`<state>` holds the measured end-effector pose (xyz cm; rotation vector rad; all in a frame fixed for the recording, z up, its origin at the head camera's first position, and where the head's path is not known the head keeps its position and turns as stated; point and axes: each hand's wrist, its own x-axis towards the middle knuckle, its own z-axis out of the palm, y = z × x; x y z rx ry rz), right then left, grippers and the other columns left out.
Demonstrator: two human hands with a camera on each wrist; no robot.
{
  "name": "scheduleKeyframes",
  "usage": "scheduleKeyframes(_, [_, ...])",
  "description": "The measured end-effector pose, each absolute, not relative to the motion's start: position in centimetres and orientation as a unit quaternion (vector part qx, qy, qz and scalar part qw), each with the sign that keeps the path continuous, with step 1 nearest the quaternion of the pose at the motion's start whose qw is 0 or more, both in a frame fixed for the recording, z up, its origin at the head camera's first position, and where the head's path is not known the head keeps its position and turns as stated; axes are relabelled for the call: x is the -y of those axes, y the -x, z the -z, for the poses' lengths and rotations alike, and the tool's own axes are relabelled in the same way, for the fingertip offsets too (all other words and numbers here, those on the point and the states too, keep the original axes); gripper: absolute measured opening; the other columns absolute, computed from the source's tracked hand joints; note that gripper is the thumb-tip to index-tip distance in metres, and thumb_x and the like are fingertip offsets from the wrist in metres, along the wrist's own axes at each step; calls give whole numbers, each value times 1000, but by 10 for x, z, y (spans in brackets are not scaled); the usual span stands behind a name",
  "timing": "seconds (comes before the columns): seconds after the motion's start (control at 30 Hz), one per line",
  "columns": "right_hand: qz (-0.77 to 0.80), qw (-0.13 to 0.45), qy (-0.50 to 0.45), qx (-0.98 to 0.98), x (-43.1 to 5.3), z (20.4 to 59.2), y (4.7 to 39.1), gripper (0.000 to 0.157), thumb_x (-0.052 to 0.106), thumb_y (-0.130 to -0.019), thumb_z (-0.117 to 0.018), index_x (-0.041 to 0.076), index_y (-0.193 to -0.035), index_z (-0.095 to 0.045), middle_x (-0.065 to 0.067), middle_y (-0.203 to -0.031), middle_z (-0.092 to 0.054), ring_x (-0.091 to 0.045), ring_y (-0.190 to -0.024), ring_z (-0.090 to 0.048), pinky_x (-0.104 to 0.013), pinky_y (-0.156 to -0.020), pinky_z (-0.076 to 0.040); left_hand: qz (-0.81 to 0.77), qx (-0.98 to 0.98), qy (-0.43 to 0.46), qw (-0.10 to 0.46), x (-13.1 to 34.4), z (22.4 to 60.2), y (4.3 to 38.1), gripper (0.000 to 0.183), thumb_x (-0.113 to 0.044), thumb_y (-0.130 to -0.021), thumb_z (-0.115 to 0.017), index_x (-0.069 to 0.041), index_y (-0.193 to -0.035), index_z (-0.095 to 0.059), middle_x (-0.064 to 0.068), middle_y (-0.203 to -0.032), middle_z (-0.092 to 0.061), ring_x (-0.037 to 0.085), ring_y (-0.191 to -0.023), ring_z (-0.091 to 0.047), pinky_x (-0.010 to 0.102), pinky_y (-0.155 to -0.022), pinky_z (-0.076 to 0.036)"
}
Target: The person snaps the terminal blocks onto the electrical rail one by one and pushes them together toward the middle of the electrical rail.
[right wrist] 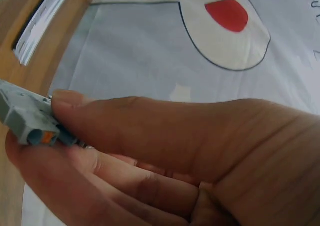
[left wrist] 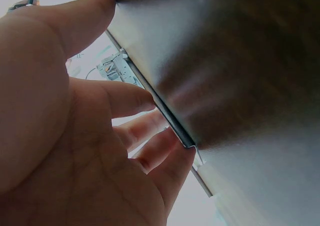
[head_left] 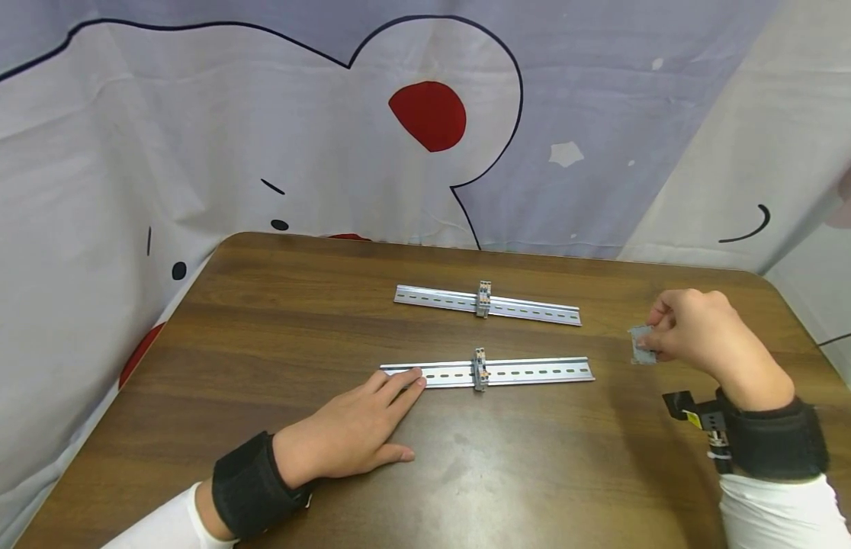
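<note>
My right hand [head_left: 707, 335] pinches a flat grey terminal block [head_left: 643, 345] between thumb and fingers above the right side of the table. In the right wrist view this terminal block [right wrist: 30, 113] shows an orange part and round openings at one end. My left hand [head_left: 357, 427] rests its outstretched fingertips on the left end of the near metal DIN rail [head_left: 535, 371]. A small group of grey terminal blocks [head_left: 480, 370] is mounted near that rail's middle. Seen from the left wrist, the fingers [left wrist: 132, 99] lie against the rail's edge [left wrist: 170, 118].
Farther back lies a second slotted DIN rail [head_left: 432, 298], slightly slanted, with terminal blocks [head_left: 483, 299] near its middle. Both rails lie on a brown wooden table [head_left: 295, 320]. A printed cloth [head_left: 261, 114] hangs behind the table and along its left side.
</note>
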<state>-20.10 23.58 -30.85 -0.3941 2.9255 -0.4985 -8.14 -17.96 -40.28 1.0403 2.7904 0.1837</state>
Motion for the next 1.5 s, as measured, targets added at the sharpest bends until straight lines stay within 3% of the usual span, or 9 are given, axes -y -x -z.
scheduleKeyframes(0.93, [146,120,178,-966,-191,334,198,16,7,-76,-77,4,-80,-61,5,-60,-63,-9,-52,-60,-30,-56,-44,-60,-932,-346,86,180,403,81,82,-56,-94,-53,-4,-153,-28,12,-158,-27,29,-134,-35,39,-104,-40])
scheduleKeyframes(1.17, [125,152,164,-967,-185,340,201,18,10,-79,-76,2,-87,-62,4,-60,-61,-10,-52,-59,-33,-60,-45,-66,-931,-347,88,180,402,82,82,-56,-95,-53,-4,-153,-28,12,-158,-27,29,-134,-34,41,-107,-38])
scheduleKeyframes(1.37, [120,133,168,-969,-183,344,201,16,10,-78,-75,2,-88,-65,5,-60,-62,-9,-50,-59,-38,-63,-48,-65,-931,-348,88,180,403,82,82,-56,-95,-53,-4,-153,-28,13,-157,-27,29,-134,-34,40,-106,-38])
scheduleKeyframes(1.5, [110,96,186,-972,-182,347,200,9,4,-73,-69,9,-73,-62,8,-53,-55,-11,-51,-54,-32,-56,-42,-66,-931,-348,88,180,403,82,82,-56,-95,-52,-4,-153,-28,12,-157,-27,29,-134,-34,40,-106,-38])
